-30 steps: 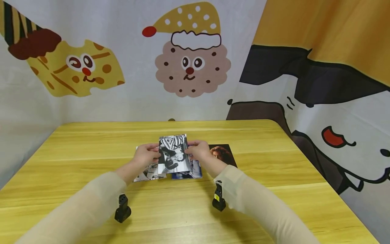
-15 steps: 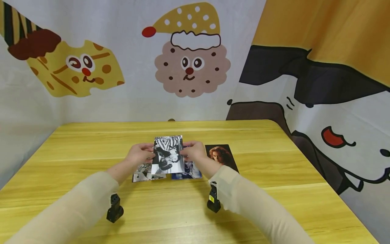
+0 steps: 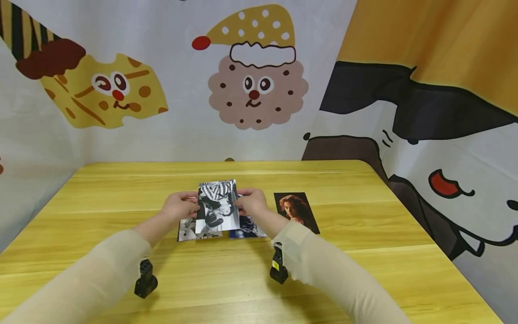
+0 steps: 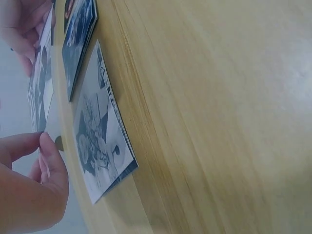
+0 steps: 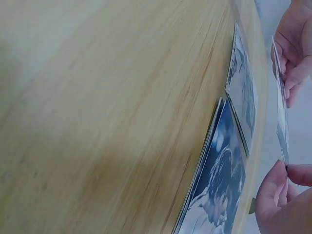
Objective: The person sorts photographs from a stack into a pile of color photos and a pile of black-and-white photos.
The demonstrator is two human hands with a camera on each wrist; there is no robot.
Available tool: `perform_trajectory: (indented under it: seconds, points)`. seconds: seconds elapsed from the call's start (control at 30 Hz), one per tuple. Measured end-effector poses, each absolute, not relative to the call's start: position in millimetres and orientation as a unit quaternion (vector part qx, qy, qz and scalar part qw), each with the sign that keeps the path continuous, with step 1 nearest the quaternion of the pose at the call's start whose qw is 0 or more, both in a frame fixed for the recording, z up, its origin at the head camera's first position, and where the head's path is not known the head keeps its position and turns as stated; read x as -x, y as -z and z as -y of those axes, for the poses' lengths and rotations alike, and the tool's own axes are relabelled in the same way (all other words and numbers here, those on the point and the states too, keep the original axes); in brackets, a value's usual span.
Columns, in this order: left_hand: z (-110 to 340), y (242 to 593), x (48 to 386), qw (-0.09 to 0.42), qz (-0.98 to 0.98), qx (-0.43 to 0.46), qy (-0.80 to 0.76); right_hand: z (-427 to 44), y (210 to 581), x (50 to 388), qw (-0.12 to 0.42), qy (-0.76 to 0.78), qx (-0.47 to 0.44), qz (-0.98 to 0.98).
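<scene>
Holding a photo (image 3: 217, 207) with left fingers (image 4: 55, 162) and right fingers (image 5: 273, 181) clamped on opposite edges, likely to leave its face uncovered. Held clear of the counter (image 3: 222, 279).

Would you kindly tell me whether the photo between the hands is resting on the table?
It is off the table: both wrist views show the held photo clear above it, pinched by the left hand and right hand.
</scene>
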State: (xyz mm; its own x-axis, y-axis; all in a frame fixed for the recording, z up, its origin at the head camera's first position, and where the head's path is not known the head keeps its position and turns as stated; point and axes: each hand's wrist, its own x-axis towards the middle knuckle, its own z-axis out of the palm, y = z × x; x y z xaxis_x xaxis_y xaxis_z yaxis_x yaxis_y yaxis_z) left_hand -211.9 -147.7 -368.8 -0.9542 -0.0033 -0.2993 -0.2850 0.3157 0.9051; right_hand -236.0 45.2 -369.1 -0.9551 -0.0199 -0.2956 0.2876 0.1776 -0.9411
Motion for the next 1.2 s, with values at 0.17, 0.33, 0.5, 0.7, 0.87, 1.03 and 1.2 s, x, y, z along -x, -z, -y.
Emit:
perform_trajectory:
  seconds: [0.17, 0.33, 0.5, 0.7, 0.87, 1.03, 1.2]
  points:
    - [154, 368, 211, 0.122, -0.803, 0.083, -0.577, -41, 369, 235, 0.133, 0.629, -0.088, -0.761]
    - [158, 369, 210, 0.121, -0.797, 0.091, -0.585, -34, 372, 235, 0.124, 0.630, -0.085, -0.762]
    - [161, 370, 210, 0.114, -0.799, 0.099, -0.582, -29, 373, 233, 0.111, 0.634, -0.077, -0.761]
    - [167, 370, 208, 0.109, -0.803, 0.094, -0.579, -26, 375, 232, 0.111, 0.625, -0.071, -0.769]
    - [171, 372, 206, 0.110, -0.808, 0.107, -0.568, -21, 378, 233, 0.130, 0.632, -0.069, -0.761]
    - [174, 373, 205, 0.100, -0.800, 0.123, -0.579, -18, 378, 232, 0.155, 0.628, -0.075, -0.759]
    - [175, 375, 204, 0.095, -0.790, 0.130, -0.592, -17, 381, 232, 0.162, 0.621, -0.066, -0.764]
